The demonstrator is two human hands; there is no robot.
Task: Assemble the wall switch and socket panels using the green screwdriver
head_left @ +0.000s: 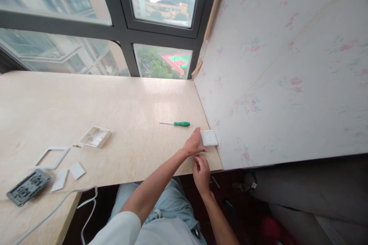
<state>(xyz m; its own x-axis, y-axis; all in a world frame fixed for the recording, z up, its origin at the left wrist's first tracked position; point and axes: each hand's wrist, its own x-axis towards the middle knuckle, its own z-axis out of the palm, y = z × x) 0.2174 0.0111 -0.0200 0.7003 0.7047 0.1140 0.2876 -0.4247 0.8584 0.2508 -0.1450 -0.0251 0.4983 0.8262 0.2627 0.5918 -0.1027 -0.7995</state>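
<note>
A white wall socket (209, 138) lies flat on the pale wooden table (129, 107), close to its right edge and against the flowered wallboard. My left hand (193, 144) reaches across from the left, and its fingers grip the socket's left edge. Just below, at the table's front edge, my right hand (201, 170) has its fingers curled in a pinch; what they hold is too small to make out. A green-handled screwdriver (176, 124) lies on the table a little behind my left hand, its tip pointing left.
On the left of the table lie a white back box (95, 137), a white frame (52, 158), two small white cover plates (69, 174) and a grey switch module (28, 186). A white cable (86, 199) hangs over the front edge. Windows stand behind.
</note>
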